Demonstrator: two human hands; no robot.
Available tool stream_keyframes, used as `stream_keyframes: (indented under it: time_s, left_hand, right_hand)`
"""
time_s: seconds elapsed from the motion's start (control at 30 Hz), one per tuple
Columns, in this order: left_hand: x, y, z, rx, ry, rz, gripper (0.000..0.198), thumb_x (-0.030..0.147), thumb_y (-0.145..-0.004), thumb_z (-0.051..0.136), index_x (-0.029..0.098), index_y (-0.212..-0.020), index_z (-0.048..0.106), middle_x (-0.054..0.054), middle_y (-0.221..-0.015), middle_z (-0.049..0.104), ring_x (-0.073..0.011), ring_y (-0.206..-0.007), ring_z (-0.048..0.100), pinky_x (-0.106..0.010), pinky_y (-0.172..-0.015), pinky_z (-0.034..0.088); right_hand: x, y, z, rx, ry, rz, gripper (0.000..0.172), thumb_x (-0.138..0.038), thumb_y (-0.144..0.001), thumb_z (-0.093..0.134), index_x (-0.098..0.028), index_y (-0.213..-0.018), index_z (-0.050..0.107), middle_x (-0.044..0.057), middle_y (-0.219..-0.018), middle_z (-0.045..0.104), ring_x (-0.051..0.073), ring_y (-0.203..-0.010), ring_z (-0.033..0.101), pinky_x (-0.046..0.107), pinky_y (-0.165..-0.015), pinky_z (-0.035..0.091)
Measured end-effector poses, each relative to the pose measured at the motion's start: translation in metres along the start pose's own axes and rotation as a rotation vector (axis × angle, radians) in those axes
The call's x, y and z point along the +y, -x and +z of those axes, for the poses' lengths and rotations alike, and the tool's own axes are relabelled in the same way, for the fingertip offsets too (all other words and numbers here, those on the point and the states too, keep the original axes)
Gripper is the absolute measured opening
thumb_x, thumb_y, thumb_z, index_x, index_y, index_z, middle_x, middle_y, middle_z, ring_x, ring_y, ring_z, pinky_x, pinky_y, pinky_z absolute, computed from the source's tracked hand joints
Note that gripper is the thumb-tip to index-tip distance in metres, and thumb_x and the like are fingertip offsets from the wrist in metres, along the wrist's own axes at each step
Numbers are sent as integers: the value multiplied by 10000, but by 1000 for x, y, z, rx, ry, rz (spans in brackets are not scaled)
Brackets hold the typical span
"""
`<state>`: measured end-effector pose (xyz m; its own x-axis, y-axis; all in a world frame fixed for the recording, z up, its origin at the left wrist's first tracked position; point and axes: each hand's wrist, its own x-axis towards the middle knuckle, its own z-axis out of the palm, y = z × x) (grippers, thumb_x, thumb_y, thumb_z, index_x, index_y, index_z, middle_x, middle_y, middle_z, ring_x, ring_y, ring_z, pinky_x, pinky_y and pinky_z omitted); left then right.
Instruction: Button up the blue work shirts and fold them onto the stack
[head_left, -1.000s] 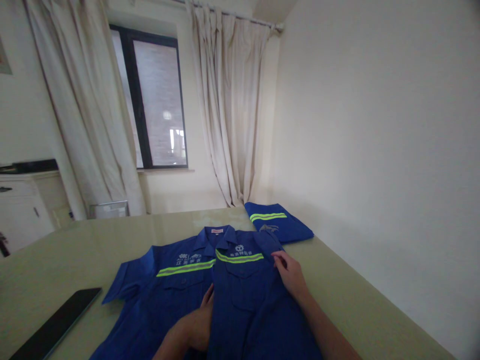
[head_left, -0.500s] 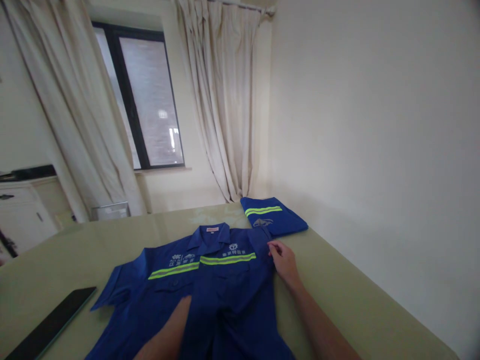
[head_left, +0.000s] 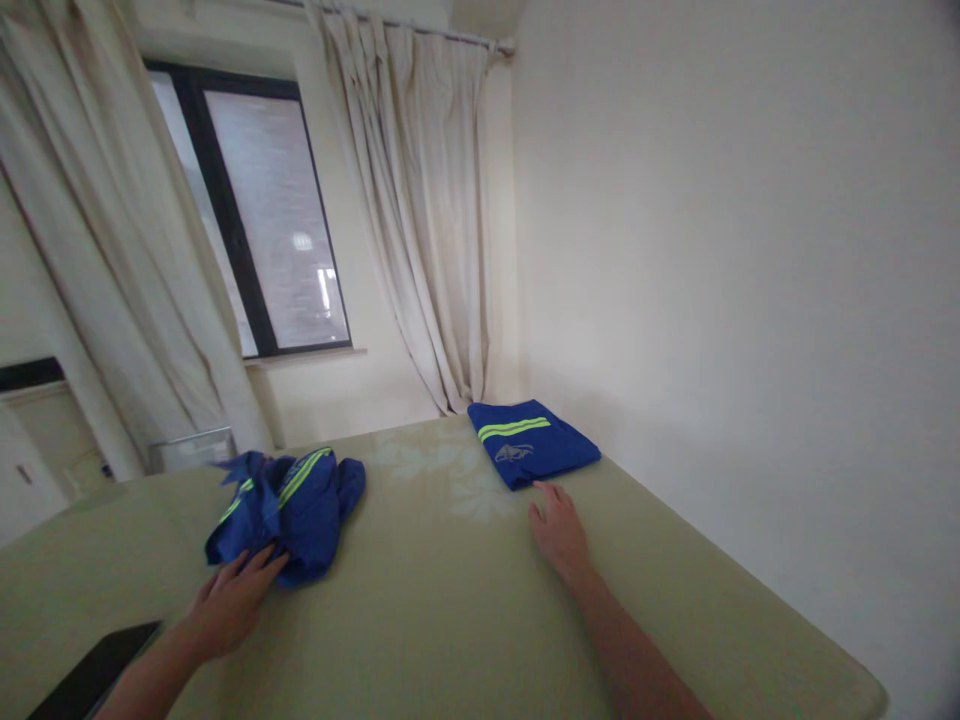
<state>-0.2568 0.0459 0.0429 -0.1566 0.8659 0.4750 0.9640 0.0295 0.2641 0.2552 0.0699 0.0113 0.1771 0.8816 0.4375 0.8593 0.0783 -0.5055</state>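
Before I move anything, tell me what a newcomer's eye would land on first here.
Probably the crumpled blue shirt with bright yellow-green stripes, bunched on the left of the pale green table, with the left hand at its near edge. Next would come the neatly folded blue garment at the far right by the wall, the right hand just in front of it.

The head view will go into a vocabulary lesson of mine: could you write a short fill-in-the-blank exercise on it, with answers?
1. The left hand is at the crumpled garment, while the right hand is nearest to the neatly ____ garment.
2. Both garments are ____, with yellow-green stripes.
3. Pale curtains hang on ____ sides of the window.

Missing words: folded; blue; both.
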Motion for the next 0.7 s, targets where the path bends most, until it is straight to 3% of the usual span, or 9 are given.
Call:
stream_keyframes:
  time_s: [0.07,0.13,0.23,0.3,0.37,0.5,0.6,0.7]
  left_hand:
    - [4,33,25,-84,-112,-11,475,197,-807,492,256,-1229,702,-66,-1431,625,-311,-1404,475,-491,-1107,433]
    - [12,56,43,-71,-179,-25,487,272,-921,420,241,-1364,620,-66,-1551,504,-311,-1496,331,-537,-1135,393]
    - [22,68,53,-89,-229,-25,495,338,-992,343,230,-1416,575,-64,-1581,463,-308,-1517,282,-562,-1149,361]
    - [27,64,52,-95,-252,-41,496,344,-1004,337,220,-1428,561,-65,-1585,458,-304,-1512,291,-549,-1170,327]
    - [30,60,49,-93,-259,-68,493,344,-1005,352,206,-1437,544,-75,-1580,463,-295,-1506,306,-521,-1184,307]
    - [36,55,38,-84,-202,-108,458,285,-989,387,198,-1415,533,-108,-1542,494,-298,-1448,397,-511,-1156,340]
    - [37,55,26,-36,-140,-142,399,219,-974,353,157,-1302,571,-161,-1434,550,-317,-1246,573,-507,-1048,446]
    - [34,57,15,105,-114,-149,366,249,-958,357,113,-1218,576,-211,-1303,574,-348,-1151,603,-492,-949,510]
  right_hand:
    - [-3,0,3,-35,111,-12,501,-248,-919,445,-142,-1391,576,160,-1372,609,291,-1276,547,376,-1072,405]
    - [-5,-3,7,-78,205,-37,542,-281,-935,455,-150,-1457,523,153,-1509,507,299,-1373,468,398,-1101,371]
    - [-7,-14,12,-132,288,-125,662,-306,-915,501,-157,-1551,399,112,-1654,303,291,-1513,267,433,-1189,235]
    - [-10,-25,15,-177,302,-155,728,-309,-902,511,-167,-1590,319,99,-1662,286,282,-1540,200,455,-1218,146]
    - [-15,-36,17,-246,294,-129,724,-321,-913,488,-141,-1592,309,142,-1606,393,305,-1517,265,491,-1209,143]
    - [-38,-38,16,-324,256,-171,603,-354,-914,488,-109,-1465,512,190,-1450,577,343,-1376,472,499,-1176,217]
    - [-63,-14,13,-344,225,-301,527,-378,-874,553,-167,-1351,622,136,-1355,662,309,-1267,559,433,-1160,269]
    - [-90,23,8,-394,138,-444,491,-369,-867,552,-164,-1299,663,140,-1287,700,316,-1203,595,409,-1074,389]
